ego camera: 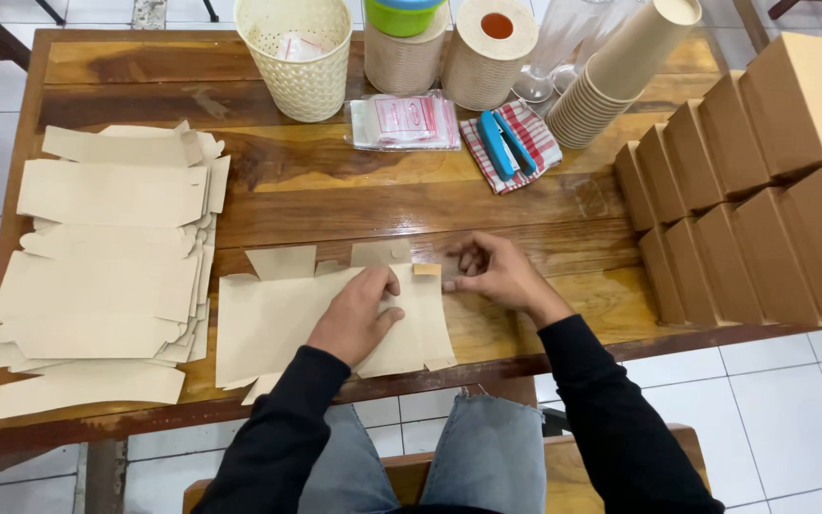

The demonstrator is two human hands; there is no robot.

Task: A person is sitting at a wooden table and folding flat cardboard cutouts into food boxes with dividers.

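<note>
Flat cardboard blank (278, 319), unfolded, lies at the near edge of the wooden table (335, 190), just right of a loose stack of blanks (107, 257). Folded brown boxes (763, 181) stand in rows at the far right. Beyond sit a cream basket (299, 67) and stacked paper cups (611, 81). Left hand (354, 314) presses flat on the blank, fingers spread. Right hand (492, 271) pinches the blank's small side tab (427, 270) between fingertips.

Small packaging workspace, wooden table (335, 200), flat carton blanks (107, 276), folded boxes (753, 190), paper cups (620, 71)
</note>
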